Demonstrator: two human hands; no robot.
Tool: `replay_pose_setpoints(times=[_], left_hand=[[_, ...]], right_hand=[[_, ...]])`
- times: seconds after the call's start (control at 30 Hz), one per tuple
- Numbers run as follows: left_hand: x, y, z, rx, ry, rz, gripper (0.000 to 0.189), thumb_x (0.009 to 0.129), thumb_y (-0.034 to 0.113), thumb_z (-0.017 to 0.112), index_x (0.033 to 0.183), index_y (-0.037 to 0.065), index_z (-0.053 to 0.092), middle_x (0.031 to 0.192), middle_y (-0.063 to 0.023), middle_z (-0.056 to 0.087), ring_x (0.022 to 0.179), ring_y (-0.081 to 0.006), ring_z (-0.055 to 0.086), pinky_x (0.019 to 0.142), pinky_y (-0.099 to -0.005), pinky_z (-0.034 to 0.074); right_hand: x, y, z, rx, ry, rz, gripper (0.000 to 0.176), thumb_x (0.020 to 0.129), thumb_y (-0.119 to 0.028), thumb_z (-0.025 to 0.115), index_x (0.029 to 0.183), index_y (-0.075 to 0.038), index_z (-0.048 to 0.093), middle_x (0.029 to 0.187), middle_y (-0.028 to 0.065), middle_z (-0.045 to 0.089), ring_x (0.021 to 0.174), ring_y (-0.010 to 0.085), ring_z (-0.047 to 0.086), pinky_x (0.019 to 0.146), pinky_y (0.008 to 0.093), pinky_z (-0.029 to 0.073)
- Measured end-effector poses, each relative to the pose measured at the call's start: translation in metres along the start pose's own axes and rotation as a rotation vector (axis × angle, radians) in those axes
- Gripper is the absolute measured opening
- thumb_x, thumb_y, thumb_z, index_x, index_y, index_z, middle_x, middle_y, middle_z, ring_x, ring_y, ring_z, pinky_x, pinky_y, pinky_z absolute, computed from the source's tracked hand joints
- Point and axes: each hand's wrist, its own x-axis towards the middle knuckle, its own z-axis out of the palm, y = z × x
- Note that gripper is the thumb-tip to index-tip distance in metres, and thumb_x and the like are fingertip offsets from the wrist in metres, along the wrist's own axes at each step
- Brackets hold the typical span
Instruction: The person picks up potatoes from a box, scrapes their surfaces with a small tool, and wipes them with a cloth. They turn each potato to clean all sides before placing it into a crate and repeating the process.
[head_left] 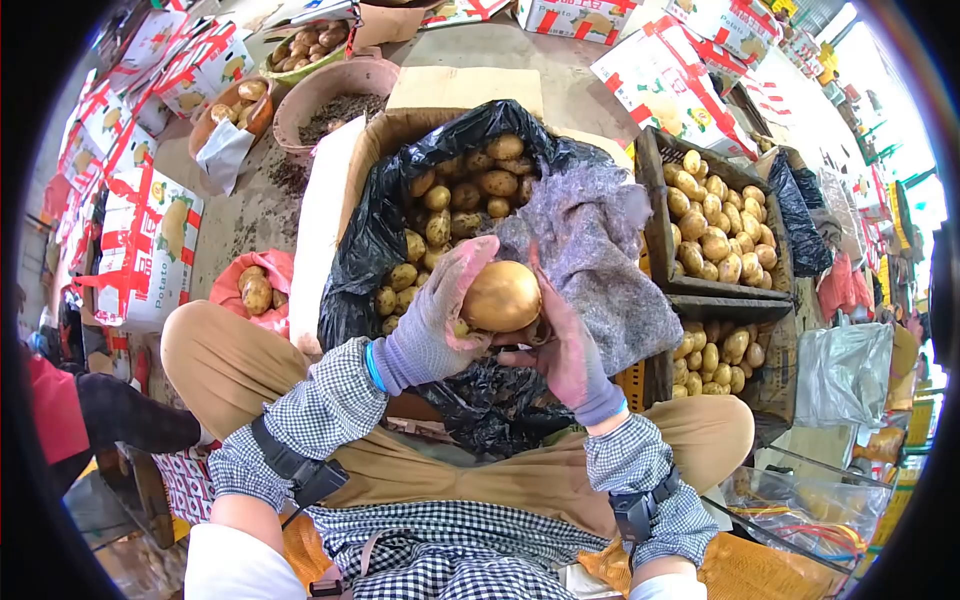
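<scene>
A large smooth potato (pixel 502 297) is held between my two gloved hands, above the near edge of an open box. My left hand (pixel 440 315) wraps round its left side. My right hand (pixel 570 345) supports it from the right and below, its fingers partly hidden. Beneath and beyond, the cardboard box (pixel 330 220) is lined with a black plastic bag (pixel 360 270) full of soil-marked potatoes (pixel 465 195). A grey fuzzy cloth (pixel 600 255) lies over the box's right side, beside my right hand.
Wooden crates (pixel 655 210) of potatoes stand at the right. A pink tub (pixel 315 95) with soil and a red bag (pixel 230 285) with potatoes are at the left. Printed cartons (pixel 150 245) surround the area. Another person's dark sleeve (pixel 135 410) shows at far left.
</scene>
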Motion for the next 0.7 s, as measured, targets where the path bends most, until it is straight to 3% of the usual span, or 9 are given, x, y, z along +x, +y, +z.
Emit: replay_pose_setpoints(times=[0.1,0.13,0.23,0.27,0.3,0.43,0.47,0.53,0.7], left_hand=[[-0.003,0.005,-0.001,-0.23,0.012,-0.049,0.089,0.068,0.014,0.078,0.141,0.002,0.028,0.137,-0.0155,0.04,0.123,-0.0253,0.048,0.102,-0.0377,0.039],[-0.003,0.004,0.0,-0.233,0.016,-0.046,0.089,0.068,0.014,0.078,0.141,0.002,0.028,0.137,-0.0155,0.04,0.123,-0.0253,0.048,0.102,-0.0377,0.039],[-0.007,0.008,0.002,-0.284,0.029,-0.083,0.086,0.072,0.012,0.078,0.141,0.002,0.029,0.137,-0.0134,0.041,0.122,-0.0226,0.048,0.103,-0.0354,0.038],[-0.009,0.015,0.005,-0.638,0.011,-0.303,0.083,0.074,0.01,0.077,0.141,0.002,0.03,0.136,-0.0118,0.041,0.122,-0.0211,0.048,0.103,-0.034,0.038],[-0.009,0.019,0.005,-0.992,-0.011,-0.524,0.08,0.076,0.007,0.076,0.141,0.001,0.03,0.136,-0.0101,0.042,0.121,-0.0195,0.047,0.103,-0.0326,0.038],[-0.01,0.013,0.009,-1.008,-0.034,-0.463,0.076,0.076,0.004,0.075,0.14,0.002,0.032,0.134,-0.0075,0.043,0.123,-0.0169,0.045,0.103,-0.0314,0.038],[-0.01,0.012,0.01,-1.008,-0.034,-0.466,0.076,0.076,0.004,0.075,0.14,0.002,0.032,0.134,-0.0075,0.043,0.123,-0.0169,0.045,0.103,-0.0314,0.038],[-0.008,0.013,0.013,-0.933,-0.032,-0.491,0.074,0.076,0.007,0.076,0.137,0.002,0.035,0.131,-0.007,0.045,0.121,-0.016,0.046,0.103,-0.0313,0.039],[-0.008,0.011,0.016,-1.087,-0.039,-0.601,0.061,0.081,0.008,0.07,0.133,0.002,0.039,0.128,-0.007,0.047,0.117,-0.0147,0.048,0.101,-0.0308,0.04]], right_hand=[[0.0,0.013,-0.012,0.172,-0.033,0.029,0.06,0.094,-0.045,0.045,0.144,-0.014,0.032,0.126,0.0064,0.054,0.107,0.0225,0.058,0.079,0.0372,0.054],[0.0,0.013,-0.017,0.28,-0.127,0.026,0.059,0.093,-0.037,0.053,0.141,-0.011,0.031,0.137,0.0098,0.043,0.121,0.0251,0.049,0.096,0.044,0.045],[0.004,0.013,-0.016,0.245,-0.189,-0.22,0.07,0.083,-0.022,0.067,0.141,-0.008,0.03,0.14,0.0104,0.039,0.127,0.0242,0.043,0.102,0.0414,0.04],[0.005,0.013,-0.018,0.243,-0.194,-0.216,0.07,0.083,-0.022,0.067,0.141,-0.008,0.03,0.14,0.0104,0.039,0.127,0.0242,0.043,0.102,0.0414,0.04],[0.005,0.013,-0.021,0.101,-0.148,-0.3,0.077,0.076,-0.014,0.071,0.141,-0.007,0.03,0.141,0.0105,0.037,0.129,0.0239,0.041,0.104,0.0398,0.038],[0.002,0.018,-0.022,-0.119,-0.042,-0.427,0.092,0.063,0.003,0.074,0.142,-0.006,0.028,0.143,0.0107,0.035,0.132,0.0231,0.037,0.109,0.0355,0.031],[0.003,0.021,-0.025,-0.118,-0.041,-0.425,0.092,0.063,0.003,0.074,0.142,-0.006,0.028,0.143,0.0107,0.035,0.132,0.0231,0.037,0.109,0.0355,0.031],[0.004,0.029,-0.03,-0.519,-0.021,-0.632,0.088,0.068,-0.004,0.076,0.142,-0.004,0.027,0.143,0.0122,0.035,0.132,0.0247,0.037,0.109,0.0378,0.03],[-0.002,0.036,-0.026,-0.735,0.024,-0.731,0.086,0.068,0.001,0.073,0.142,-0.004,0.028,0.144,0.0134,0.034,0.134,0.0253,0.035,0.111,0.037,0.028]])
